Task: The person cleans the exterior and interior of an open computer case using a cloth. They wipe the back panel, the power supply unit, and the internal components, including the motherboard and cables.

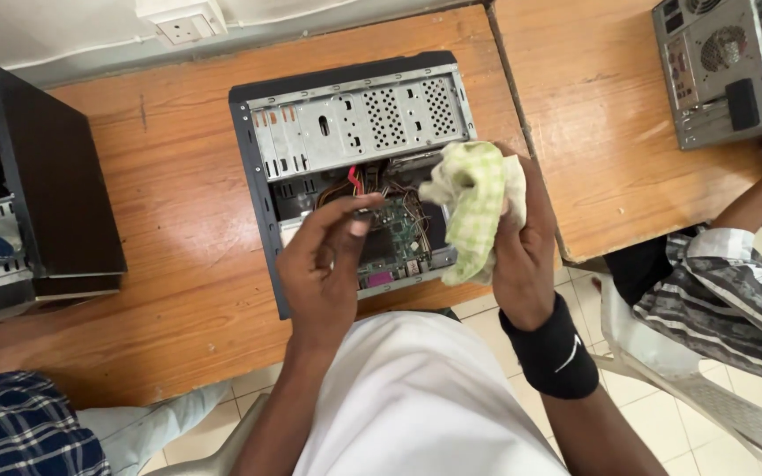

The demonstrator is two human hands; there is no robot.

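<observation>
Head view, from above: wooden tabletop carrying an opened desktop computer case lying on its side, perforated drive cage uppermost, green circuit board and red and orange wiring exposed beneath. Second wooden tabletop just beside, holding another opened case at the far right, worked on by a co-worker in a striped sleeve. Third case, black-sided, at the far left edge, a checked sleeve below it. Three cases counted, two tabletops, one cloth. Held over the near right corner of the middle case: a green-and-white checked cloth, bunched and clamped in the right hand, fingers closed around its lower folds, a black wristband on that wrist. Left hand raised over the board, fingers curled and pinched together near the cloth's edge; impossible to tell whether anything small was gripped between them. Cloth judged light, soft and limp, easily folded, best taken in a bunched fistful. Board and wiring judged fragile, case panels stiff and sharp-edged; case judged heavy, best gripped by its outer frame.
</observation>
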